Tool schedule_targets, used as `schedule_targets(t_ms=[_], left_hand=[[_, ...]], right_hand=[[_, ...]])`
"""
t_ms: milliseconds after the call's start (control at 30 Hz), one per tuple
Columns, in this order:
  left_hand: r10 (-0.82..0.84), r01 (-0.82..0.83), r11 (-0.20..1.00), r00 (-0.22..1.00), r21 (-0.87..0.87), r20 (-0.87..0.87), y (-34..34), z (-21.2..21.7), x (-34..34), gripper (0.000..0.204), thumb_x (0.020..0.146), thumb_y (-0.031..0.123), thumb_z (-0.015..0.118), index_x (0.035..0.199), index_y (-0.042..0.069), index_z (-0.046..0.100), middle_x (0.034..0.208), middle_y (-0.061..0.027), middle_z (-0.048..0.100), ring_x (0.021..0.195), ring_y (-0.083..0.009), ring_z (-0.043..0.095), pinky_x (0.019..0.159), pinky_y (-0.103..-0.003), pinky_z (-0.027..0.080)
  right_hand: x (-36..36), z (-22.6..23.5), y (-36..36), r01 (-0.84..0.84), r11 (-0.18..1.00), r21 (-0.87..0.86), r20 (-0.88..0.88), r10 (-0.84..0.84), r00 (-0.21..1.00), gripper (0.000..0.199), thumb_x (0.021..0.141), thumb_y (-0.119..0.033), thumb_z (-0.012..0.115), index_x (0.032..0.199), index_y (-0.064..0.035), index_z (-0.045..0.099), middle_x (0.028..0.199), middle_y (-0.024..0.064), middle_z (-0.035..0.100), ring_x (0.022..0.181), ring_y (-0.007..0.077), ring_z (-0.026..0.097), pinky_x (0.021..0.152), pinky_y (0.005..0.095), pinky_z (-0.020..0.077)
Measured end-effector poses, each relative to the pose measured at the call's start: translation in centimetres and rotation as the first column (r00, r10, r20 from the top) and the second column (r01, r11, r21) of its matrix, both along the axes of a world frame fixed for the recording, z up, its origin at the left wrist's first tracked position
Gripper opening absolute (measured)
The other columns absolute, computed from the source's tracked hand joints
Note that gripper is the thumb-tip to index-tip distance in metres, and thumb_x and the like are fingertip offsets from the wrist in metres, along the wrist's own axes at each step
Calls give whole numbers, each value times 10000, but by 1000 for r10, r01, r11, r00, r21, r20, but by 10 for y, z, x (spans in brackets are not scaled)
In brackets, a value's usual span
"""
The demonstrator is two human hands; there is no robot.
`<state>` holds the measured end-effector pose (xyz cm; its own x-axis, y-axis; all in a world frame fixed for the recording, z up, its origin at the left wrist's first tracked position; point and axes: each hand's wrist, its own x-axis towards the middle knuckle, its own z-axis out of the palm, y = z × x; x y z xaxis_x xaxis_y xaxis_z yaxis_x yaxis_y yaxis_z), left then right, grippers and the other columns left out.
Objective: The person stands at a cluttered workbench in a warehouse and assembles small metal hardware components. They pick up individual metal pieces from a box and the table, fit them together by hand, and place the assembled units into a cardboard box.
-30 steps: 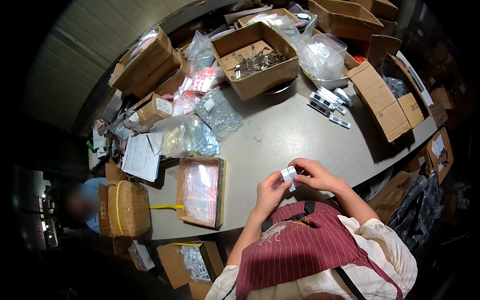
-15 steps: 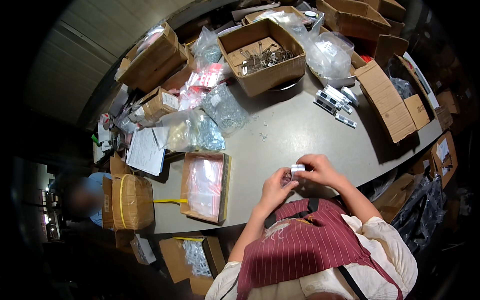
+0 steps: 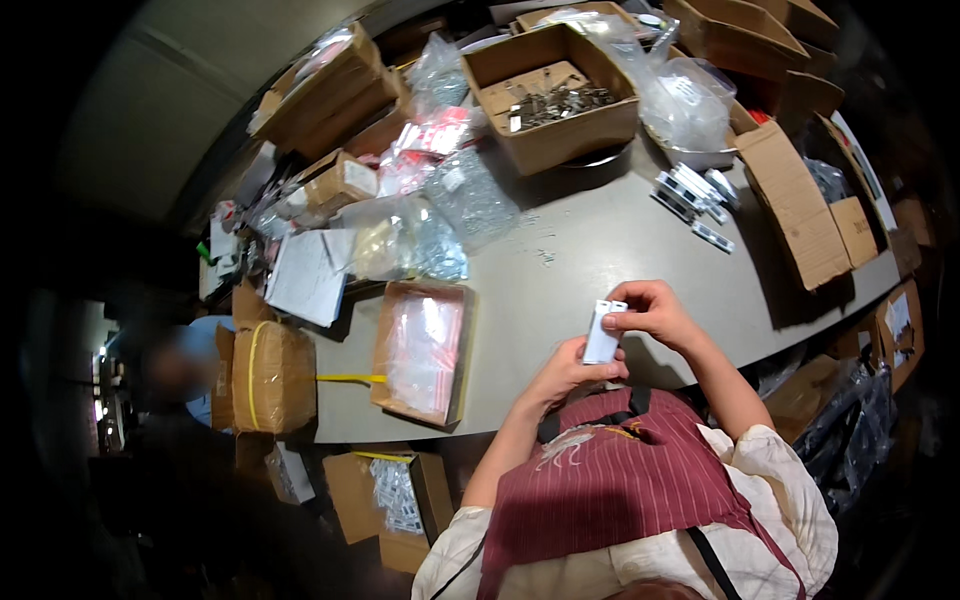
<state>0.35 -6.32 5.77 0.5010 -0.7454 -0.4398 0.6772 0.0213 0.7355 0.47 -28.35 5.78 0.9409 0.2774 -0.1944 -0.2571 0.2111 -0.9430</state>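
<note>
Over surface (image 3: 520,345), near edge: white pieces (image 3: 601,337); left hand (image 3: 568,377), fingers gripping lower end; right hand (image 3: 652,312), fingers pinching top.

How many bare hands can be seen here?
2: the left hand at the lower end of the white part, the right hand at its upper right. The person at far left may have hands hidden from view.

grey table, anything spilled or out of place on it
Yes: small loose bits lie scattered on the grey table beside the clear bag of small grey pieces; they look spilled, though from where I can't tell. One silvery part also lies apart from the similar pile.
</note>
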Motion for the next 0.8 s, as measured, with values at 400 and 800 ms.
schedule_targets(t_ms=[400,800], left_hand=[[-20,9,981,998,-195,-53,9,-13,-12,240,918,105,663,1074,-56,580,886,-191,703,752,-271,732,617,-348,618],[112,-126,964,991,-235,-72,7,-29,-14,179,920,95,665,1020,-40,604,846,-143,694,736,-239,712,635,-343,607]], right_hand=[[-5,-11,24,-2,990,-142,1,2,1000,208,782,-125,780,920,-17,667,789,-8,644,743,83,593,708,250,474],[-18,11,43,274,825,-494,595,91,799,164,824,24,692,986,40,671,964,155,677,840,269,671,751,342,538]])
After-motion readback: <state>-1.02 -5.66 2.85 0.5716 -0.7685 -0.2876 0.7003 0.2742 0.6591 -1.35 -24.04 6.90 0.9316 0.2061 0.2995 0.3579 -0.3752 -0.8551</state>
